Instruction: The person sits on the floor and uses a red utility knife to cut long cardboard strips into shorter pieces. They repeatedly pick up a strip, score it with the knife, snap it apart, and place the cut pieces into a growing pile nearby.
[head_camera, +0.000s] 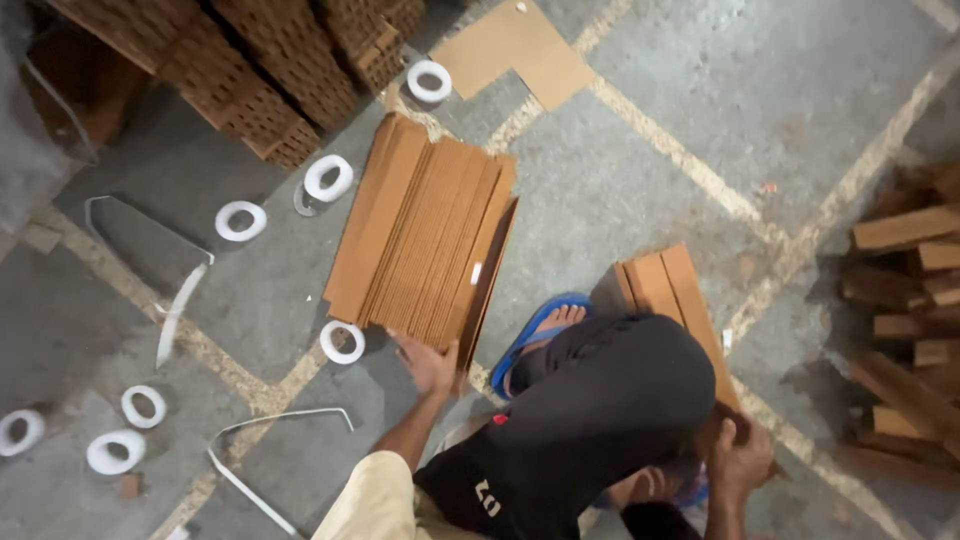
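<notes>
A large stack of brown corrugated cardboard sheets (425, 235) lies on the concrete floor ahead of me. My left hand (428, 362) grips its near edge, thumb against the side sheet. A smaller stack of brown cardboard strips (668, 285) lies to the right, partly hidden behind my bent knee in black trousers (600, 400). My right hand (740, 458) is closed on the near end of that smaller stack. My foot in a blue sandal (540, 330) rests between the two stacks.
Several white tape rolls (328, 178) lie scattered on the floor at left, with bent white strips (180, 305) among them. Piles of honeycomb-like brown blocks (260, 70) stand at top left. A flat cardboard piece (515, 45) lies at top. Wooden pieces (905, 300) are heaped at right.
</notes>
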